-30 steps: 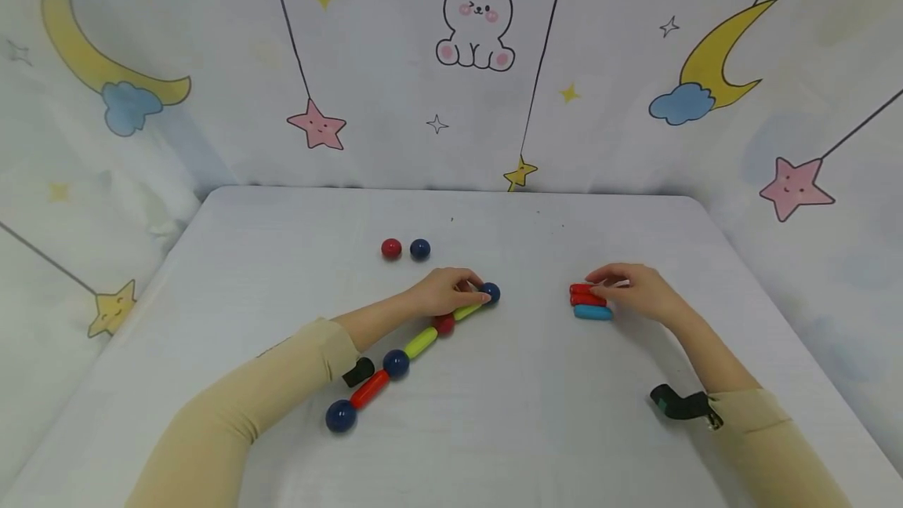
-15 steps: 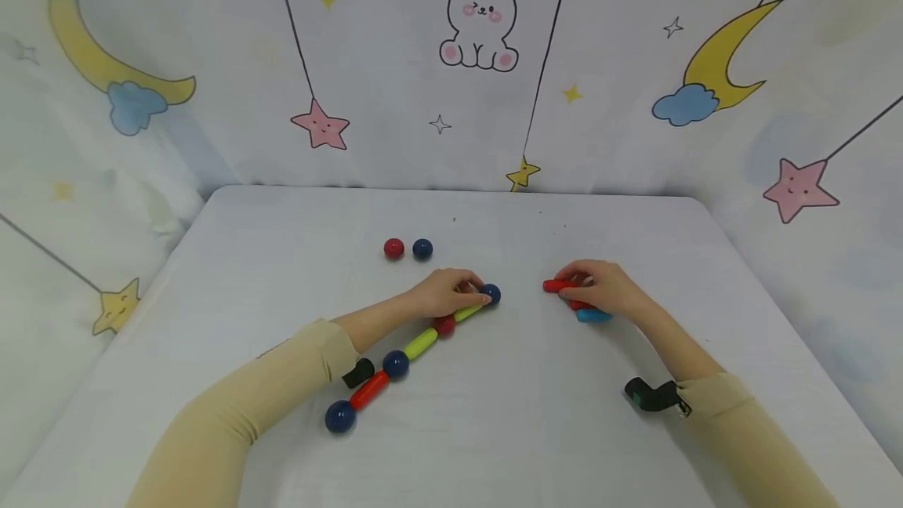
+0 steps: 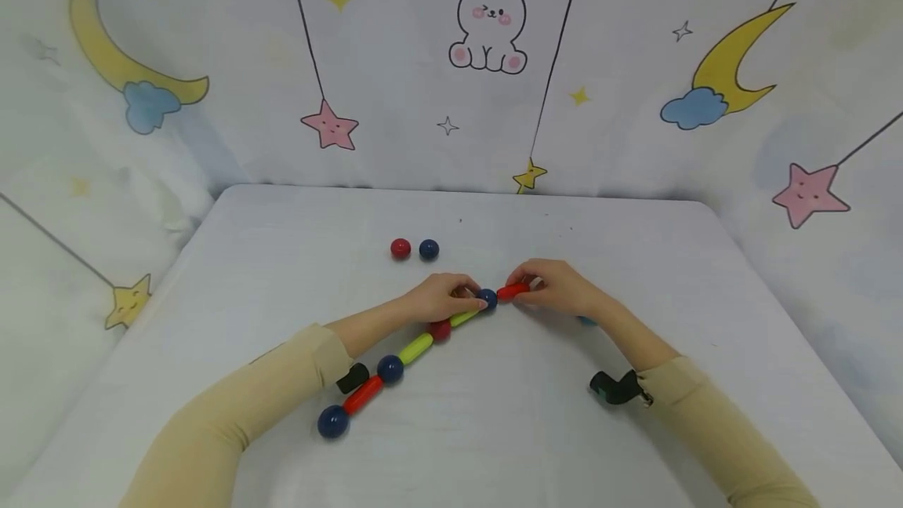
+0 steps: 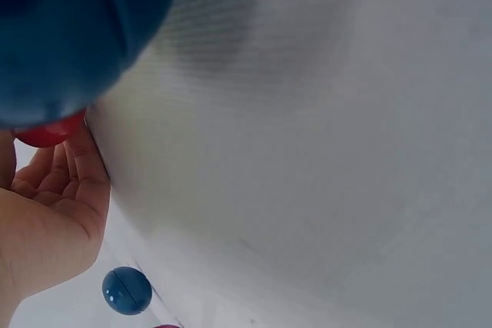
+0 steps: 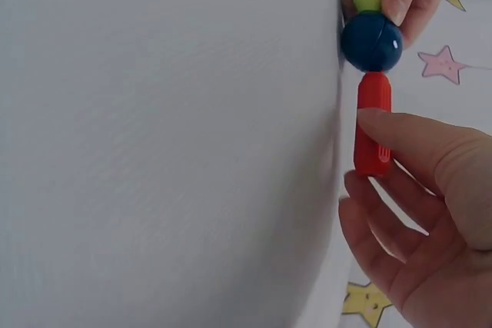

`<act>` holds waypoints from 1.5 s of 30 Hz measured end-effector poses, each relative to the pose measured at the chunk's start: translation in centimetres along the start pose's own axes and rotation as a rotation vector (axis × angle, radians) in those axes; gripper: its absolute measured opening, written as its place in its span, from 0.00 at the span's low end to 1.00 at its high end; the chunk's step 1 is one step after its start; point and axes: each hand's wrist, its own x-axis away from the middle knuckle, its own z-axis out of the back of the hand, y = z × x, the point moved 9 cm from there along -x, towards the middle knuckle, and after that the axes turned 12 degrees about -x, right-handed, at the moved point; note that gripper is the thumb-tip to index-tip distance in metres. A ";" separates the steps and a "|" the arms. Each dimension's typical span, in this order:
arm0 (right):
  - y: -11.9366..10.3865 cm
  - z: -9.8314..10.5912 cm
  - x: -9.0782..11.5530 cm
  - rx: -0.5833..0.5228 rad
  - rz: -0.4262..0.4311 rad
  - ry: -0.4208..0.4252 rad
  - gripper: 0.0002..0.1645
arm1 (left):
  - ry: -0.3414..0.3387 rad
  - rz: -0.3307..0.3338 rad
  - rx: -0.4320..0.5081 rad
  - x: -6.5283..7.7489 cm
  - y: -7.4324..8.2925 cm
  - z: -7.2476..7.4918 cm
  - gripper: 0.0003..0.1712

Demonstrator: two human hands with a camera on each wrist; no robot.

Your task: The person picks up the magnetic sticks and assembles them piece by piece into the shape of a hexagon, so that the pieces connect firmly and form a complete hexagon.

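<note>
My left hand (image 3: 439, 298) pinches the dark blue ball (image 3: 487, 300) at the far end of a chain lying slantwise on the table. That chain runs through a yellow-green rod (image 3: 463, 318), a red ball (image 3: 440, 331), another yellow-green rod (image 3: 416, 349), a blue ball (image 3: 390, 368) and a red rod (image 3: 363, 396) to a near blue ball (image 3: 333, 422). Between thumb and fingers, my right hand (image 3: 562, 287) holds a red magnetic rod (image 5: 373, 140). In the right wrist view, the rod's tip meets the blue ball (image 5: 371, 42).
Behind the hands, a loose red ball (image 3: 400, 248) and a loose blue ball (image 3: 429, 249) sit on the white table (image 3: 480, 429). A blue rod (image 3: 587, 321) shows partly beneath the right wrist. Black wrist cameras (image 3: 615, 388) hang at both cuffs.
My right hand has taken a red rod from the small group at right and moved it left to the chain's end ball. The left hand keeps its hold on that ball.
</note>
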 end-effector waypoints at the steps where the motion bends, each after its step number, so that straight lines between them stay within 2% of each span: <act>1: -0.2 -0.2 -0.1 -0.003 0.005 -0.009 0.14 | 0.000 0.003 0.002 0.1 -0.1 0.0 0.23; 8: -0.8 -0.7 -0.7 -0.002 0.014 -0.033 0.14 | -0.002 -0.005 -0.025 0.4 -0.3 0.2 0.23; 17: -1.2 -1.9 -1.7 -0.092 0.034 -0.058 0.14 | 0.035 -0.037 -0.101 0.5 0.1 1.3 0.19; 23: -1.0 -2.5 -2.4 -0.105 0.013 -0.058 0.14 | 0.062 -0.011 -0.092 0.6 -0.2 1.5 0.15; 32: -0.8 -3.0 -3.4 -0.163 0.001 -0.067 0.15 | 0.144 0.009 -0.065 1.0 -0.6 1.8 0.13; 38: 0.5 -2.8 -4.9 -0.224 -0.077 -0.046 0.13 | 0.167 0.030 -0.058 1.0 -0.9 1.9 0.12; 45: 1.8 -2.7 -8.3 -0.259 -0.151 0.039 0.18 | 0.182 0.026 -0.043 1.0 -1.0 1.8 0.09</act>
